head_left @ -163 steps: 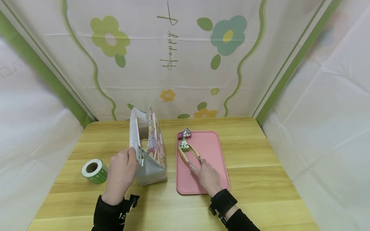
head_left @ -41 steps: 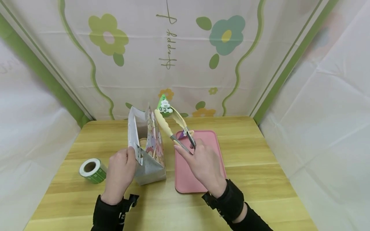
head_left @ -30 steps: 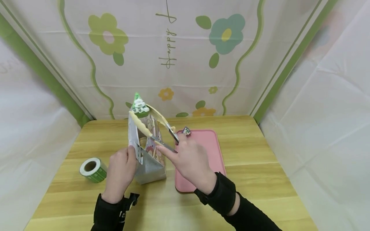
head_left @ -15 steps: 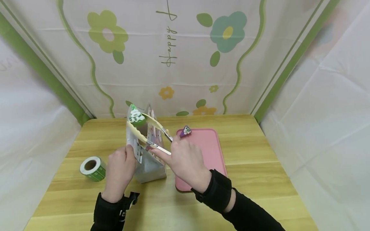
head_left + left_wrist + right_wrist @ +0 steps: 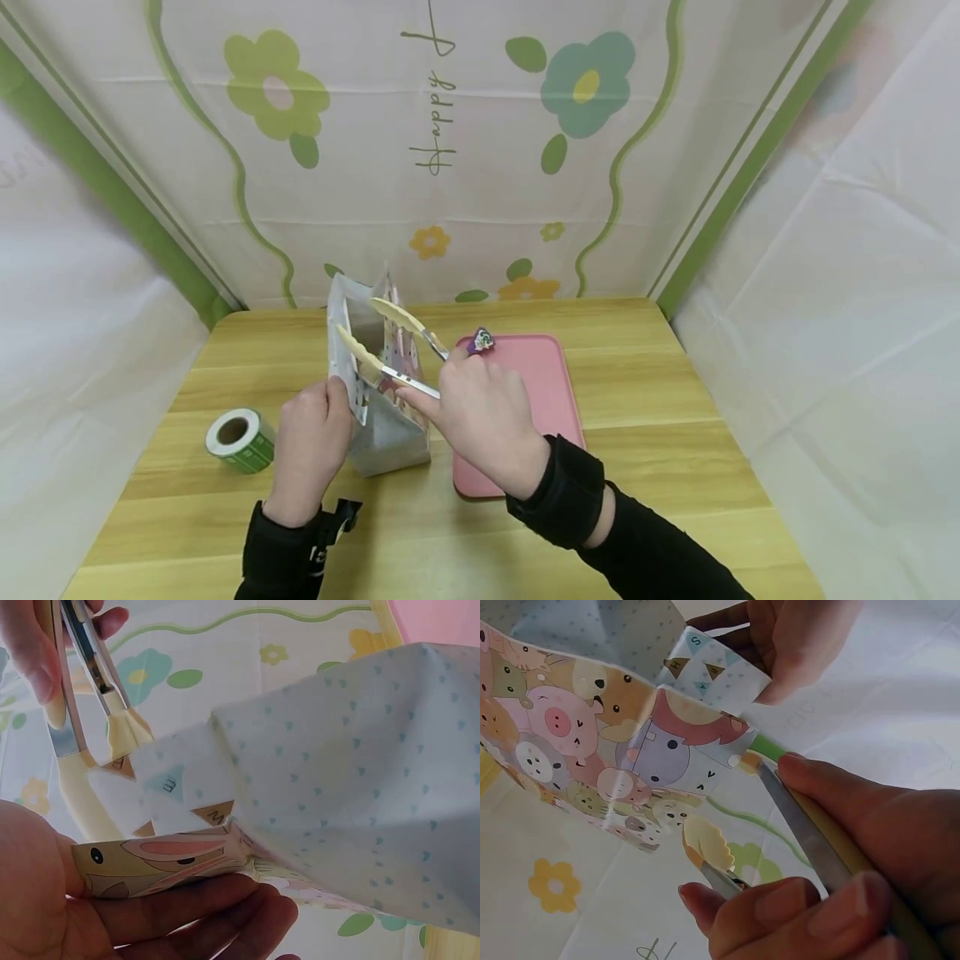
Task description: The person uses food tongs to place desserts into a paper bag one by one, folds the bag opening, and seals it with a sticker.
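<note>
My left hand (image 5: 311, 450) pinches the near side edge of a standing paper bag (image 5: 390, 446), which has its mouth spread. In the right wrist view the bag (image 5: 562, 724) shows a cartoon-animal print, and pale blue hearts line its inside. My right hand (image 5: 487, 417) grips a pair of tongs (image 5: 401, 377) with cream scalloped tips. Those tips stand apart over the bag's mouth, with nothing between them. The green tree-shaped piece is out of sight. A purple wedge-shaped piece with white topping (image 5: 482, 340) lies at the far left corner of the pink tray (image 5: 540, 392).
A roll of green labels (image 5: 242, 442) stands on the wooden table (image 5: 660, 467), left of my left hand. Behind the table hangs a flower-printed cloth (image 5: 480, 192), and white cloth closes in both sides.
The tongs lifted the green piece off the tray and carried it left over the bag. Since half a second ago it has left the tongs and dropped from sight at the bag's mouth.
</note>
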Demonstrator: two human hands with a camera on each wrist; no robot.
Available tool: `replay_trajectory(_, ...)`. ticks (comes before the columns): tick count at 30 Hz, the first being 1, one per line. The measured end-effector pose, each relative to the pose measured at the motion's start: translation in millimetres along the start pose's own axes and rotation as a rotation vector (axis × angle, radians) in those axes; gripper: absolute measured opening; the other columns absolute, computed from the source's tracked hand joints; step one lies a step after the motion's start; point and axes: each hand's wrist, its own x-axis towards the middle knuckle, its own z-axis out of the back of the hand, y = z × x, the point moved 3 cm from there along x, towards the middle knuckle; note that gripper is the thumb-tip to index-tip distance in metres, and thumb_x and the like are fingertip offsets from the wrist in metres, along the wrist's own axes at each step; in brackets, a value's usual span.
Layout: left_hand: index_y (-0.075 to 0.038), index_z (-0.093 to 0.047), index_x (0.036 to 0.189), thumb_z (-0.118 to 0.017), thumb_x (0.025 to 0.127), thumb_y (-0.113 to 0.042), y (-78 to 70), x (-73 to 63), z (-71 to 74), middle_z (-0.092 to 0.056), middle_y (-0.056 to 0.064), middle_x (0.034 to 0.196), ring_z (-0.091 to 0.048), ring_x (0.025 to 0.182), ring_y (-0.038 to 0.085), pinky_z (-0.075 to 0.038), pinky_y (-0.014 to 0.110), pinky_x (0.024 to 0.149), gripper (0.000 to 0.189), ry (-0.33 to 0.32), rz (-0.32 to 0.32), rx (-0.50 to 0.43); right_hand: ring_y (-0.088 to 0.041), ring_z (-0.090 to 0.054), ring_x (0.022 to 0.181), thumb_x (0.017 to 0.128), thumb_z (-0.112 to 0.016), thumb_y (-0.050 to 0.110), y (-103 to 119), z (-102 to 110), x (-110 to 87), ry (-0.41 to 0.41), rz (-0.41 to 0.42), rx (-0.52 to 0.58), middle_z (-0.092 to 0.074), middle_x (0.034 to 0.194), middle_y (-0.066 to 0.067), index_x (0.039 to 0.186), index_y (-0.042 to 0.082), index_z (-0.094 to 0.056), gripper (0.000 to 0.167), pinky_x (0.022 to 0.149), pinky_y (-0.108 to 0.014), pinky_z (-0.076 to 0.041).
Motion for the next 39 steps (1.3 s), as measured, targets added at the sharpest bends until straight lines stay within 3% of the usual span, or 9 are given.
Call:
replay_trajectory(11, -0.009, -0.036, 0.054, -0.028, 0.105, -0.020, 1.3, 0.8, -0.4, -0.035, 0.006, 0.052, -0.036, 0.044, 0.022, -0.029, 0.035, 0.044, 0.053, 0.001, 0.001, 0.001, -0.008, -0.031, 0.033, 0.083, -0.060, 0.071, 0, -1, -1.4, -0.001, 0.004, 0.002, -0.023, 0.048, 0.008, 0.059, 0.016, -0.041, 0.064, 0.032, -0.024, -0.024)
replay_trajectory(17, -0.009, -0.041, 0.056, -0.026, 0.106, -0.024, 1.9, -0.4, -0.5, -0.045, 0.007, 0.054, -0.041, 0.045, 0.022, -0.032, 0.035, 0.044, 0.055, 0.026, 0.013, -0.009, -0.008, -0.032, 0.034, 0.083, -0.059, 0.071, -1, -1, -2.1, 0.025, -0.021, 0.053, -0.027, 0.049, 0.007, 0.067, 0.011, -0.048, 0.064, 0.032, -0.023, -0.025)
replay_trajectory(24, -0.008, -0.043, 0.057, -0.026, 0.106, -0.024, 1.6, -0.9, -0.3, -0.047, 0.007, 0.055, -0.043, 0.046, 0.022, -0.034, 0.035, 0.043, 0.054, 0.025, 0.009, -0.014, -0.007, -0.032, 0.034, 0.085, -0.056, 0.072, -11, -2, -3.0, -0.003, -0.079, 0.114, -0.035, 0.050, 0.005, 0.076, 0.005, -0.055, 0.067, 0.032, -0.023, -0.026)
replay_trajectory(30, -0.008, -0.044, 0.058, -0.026, 0.106, -0.024, 1.5, -1.4, -0.2, -0.048, 0.008, 0.056, -0.044, 0.046, 0.022, -0.034, 0.035, 0.043, 0.054, 0.030, 0.005, -0.019, -0.010, -0.039, 0.043, 0.089, -0.059, 0.064, -39, -11, -2.9, 0.014, -0.164, 0.359, -0.040, 0.059, 0.001, 0.074, 0.014, -0.061, 0.052, 0.039, -0.027, -0.034)
replay_trajectory(35, -0.008, -0.044, 0.058, -0.025, 0.106, -0.026, 1.3, -1.1, -0.4, -0.048, 0.008, 0.058, -0.044, 0.047, 0.022, -0.035, 0.035, 0.043, 0.055, 0.038, 0.015, -0.020, -0.017, -0.043, 0.047, 0.085, -0.052, 0.075, -77, -30, -0.5, 0.087, -0.277, 0.334, -0.041, 0.059, -0.002, 0.061, 0.013, -0.052, 0.066, 0.040, -0.031, -0.035)
replay_trajectory(39, -0.008, -0.043, 0.058, -0.025, 0.106, -0.025, 1.3, -1.2, -0.3, -0.045, 0.008, 0.057, -0.042, 0.046, 0.022, -0.033, 0.034, 0.043, 0.054, 0.035, 0.007, -0.019, -0.018, -0.042, 0.044, 0.084, -0.050, 0.077, -106, -56, 1.8, 0.182, -0.321, 0.301, -0.038, 0.058, -0.001, 0.063, 0.011, -0.049, 0.070, 0.038, -0.031, -0.033)
